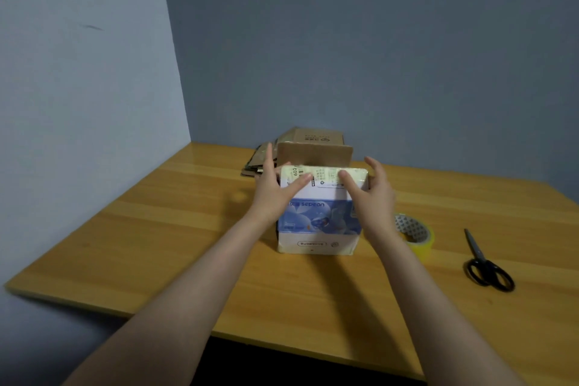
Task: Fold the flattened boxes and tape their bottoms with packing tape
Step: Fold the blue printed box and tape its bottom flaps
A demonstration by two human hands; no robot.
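At mid worktop (156, 244), left grip (272, 188) and right grip (369, 194) released, thumbs pressed flat on folded top of upright box (319, 219). Likely light, thin card, easily dented; best held by side walls near corners. Tape roll (416, 233) just beside.

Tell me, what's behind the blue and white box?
A brown cardboard flap stands up behind the box. Beyond it lies a pile of flattened boxes; the flap and the left hand cover much of it.
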